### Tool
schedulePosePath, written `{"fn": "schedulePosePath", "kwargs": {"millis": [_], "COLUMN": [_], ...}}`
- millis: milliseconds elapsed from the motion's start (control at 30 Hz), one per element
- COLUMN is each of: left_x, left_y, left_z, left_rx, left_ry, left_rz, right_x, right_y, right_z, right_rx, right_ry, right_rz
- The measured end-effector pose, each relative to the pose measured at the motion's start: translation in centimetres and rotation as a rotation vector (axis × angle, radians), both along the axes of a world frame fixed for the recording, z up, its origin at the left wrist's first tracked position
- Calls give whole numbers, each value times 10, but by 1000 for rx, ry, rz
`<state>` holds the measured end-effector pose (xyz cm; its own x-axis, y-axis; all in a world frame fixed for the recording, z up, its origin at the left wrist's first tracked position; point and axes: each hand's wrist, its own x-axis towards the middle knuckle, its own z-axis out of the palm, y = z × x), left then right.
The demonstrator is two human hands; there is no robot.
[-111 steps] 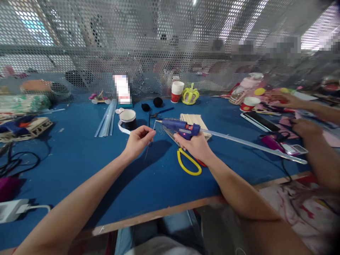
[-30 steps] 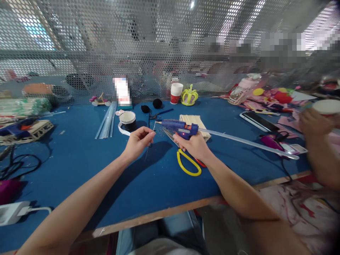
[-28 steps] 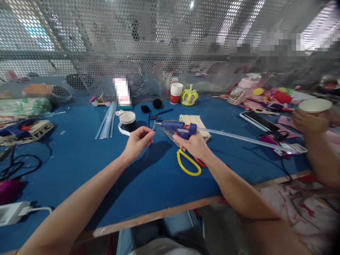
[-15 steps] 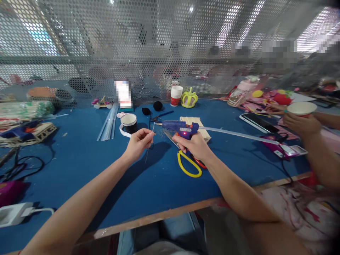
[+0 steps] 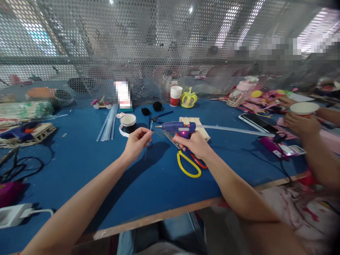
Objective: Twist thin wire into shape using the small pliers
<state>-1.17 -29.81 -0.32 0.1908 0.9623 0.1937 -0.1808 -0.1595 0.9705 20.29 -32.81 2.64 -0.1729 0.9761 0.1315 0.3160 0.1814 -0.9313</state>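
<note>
My right hand [image 5: 192, 143] is wrapped round the handle of a blue hot glue gun [image 5: 175, 127], its red light lit and its nozzle pointing left. A long clear glue stick [image 5: 231, 130] sticks out of the gun's back. In a pinch, my left hand [image 5: 138, 141] holds a thin dark wire or thread [image 5: 146, 153], its upper end just left of the nozzle and apart from it. Below the gun lie scissors [image 5: 189, 170] with one yellow and one red handle loop, the blades partly hidden by my right hand.
Behind my left hand stand a black-and-white cup [image 5: 128, 122] and loose glue sticks [image 5: 108, 124]. Pliers [image 5: 162, 116], black pompoms [image 5: 157, 106], paper cups [image 5: 175, 95] and a yellow crown-shaped piece [image 5: 188, 98] lie farther back. At right, another person's hand holds a paper bowl [image 5: 304, 108].
My left hand has shifted slightly left with the thin piece, widening the gap to the nozzle. The glue gun has moved a little left and down, still in my right hand.
</note>
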Motion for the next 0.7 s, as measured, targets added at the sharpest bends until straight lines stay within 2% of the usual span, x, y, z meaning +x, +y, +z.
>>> {"fn": "schedulePosePath", "kwargs": {"millis": [133,267,367,433,567,700], "left_x": [-1,0,-1,-1,0,2], "left_y": [3,3,3,3,3,2], "left_z": [-5,-12,-13,-12,-10,-9], "left_rx": [-76,-164,-181,-164,-132,-119], "left_ry": [73,217,234,206,160,131], "left_rz": [46,-89,-135,-107,-61,-69], "right_x": [7,20,33,43,61,68], "right_y": [0,3,10,19,42,60], "right_z": [6,18,29,32,26,11], "right_rx": [9,-49,-42,-9,-13,-116], "right_ry": [-1,25,32,-105,-601,-832], "right_rz": [36,56,-54,-191,-392,-475]}}
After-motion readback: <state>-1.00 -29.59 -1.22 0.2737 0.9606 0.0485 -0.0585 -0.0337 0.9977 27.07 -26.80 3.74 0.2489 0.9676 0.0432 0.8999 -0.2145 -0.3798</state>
